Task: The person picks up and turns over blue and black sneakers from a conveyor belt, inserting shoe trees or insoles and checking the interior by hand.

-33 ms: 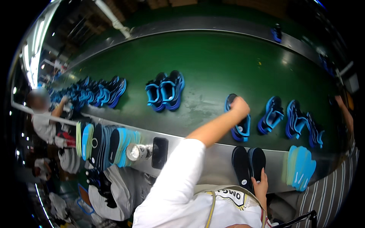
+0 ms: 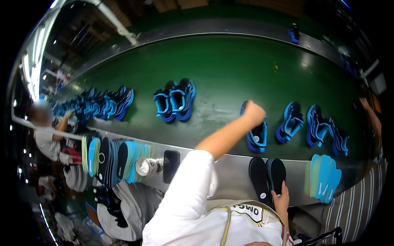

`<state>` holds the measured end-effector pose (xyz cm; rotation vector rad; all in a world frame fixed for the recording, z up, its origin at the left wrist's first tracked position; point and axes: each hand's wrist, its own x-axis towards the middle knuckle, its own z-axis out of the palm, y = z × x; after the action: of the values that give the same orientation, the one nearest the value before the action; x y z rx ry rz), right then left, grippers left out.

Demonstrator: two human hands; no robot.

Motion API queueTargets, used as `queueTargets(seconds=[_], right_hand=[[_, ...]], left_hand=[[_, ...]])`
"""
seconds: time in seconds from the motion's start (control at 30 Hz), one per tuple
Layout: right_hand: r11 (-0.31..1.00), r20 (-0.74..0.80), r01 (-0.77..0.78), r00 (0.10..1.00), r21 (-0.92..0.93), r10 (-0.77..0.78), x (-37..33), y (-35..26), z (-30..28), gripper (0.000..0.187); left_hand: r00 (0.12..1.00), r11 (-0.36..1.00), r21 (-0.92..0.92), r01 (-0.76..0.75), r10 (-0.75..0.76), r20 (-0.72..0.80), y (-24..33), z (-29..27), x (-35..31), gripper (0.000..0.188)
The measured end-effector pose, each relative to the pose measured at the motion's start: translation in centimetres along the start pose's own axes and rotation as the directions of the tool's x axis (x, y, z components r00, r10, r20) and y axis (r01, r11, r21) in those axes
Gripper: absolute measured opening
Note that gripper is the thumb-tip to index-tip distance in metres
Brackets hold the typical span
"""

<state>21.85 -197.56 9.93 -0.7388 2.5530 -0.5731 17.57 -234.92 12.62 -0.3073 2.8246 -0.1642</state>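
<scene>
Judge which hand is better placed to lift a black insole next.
Probably the right hand: it is at the edge of the rightmost black insole, while the left hand is farther out, at a shoe.

Tube lights [image 2: 35, 65] flare white at ten o'clock on my feed, a soft glare spots the green tabletop [image 2: 225, 57] toward two, the twelve o'clock background sits dim and soft, and straight edges bow toward blackened corners.
</scene>
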Motion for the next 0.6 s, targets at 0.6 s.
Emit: queueTargets(seconds=[0.6], right_hand=[[0.822, -0.305, 0.064, 0.942, 0.566, 0.138, 8.8, 1.5, -11.3, 0.015]], left_hand=[[0.861, 0.735, -0.540, -0.409, 0.114, -0.496, 9.8, -1.8, 8.3, 0.063]])
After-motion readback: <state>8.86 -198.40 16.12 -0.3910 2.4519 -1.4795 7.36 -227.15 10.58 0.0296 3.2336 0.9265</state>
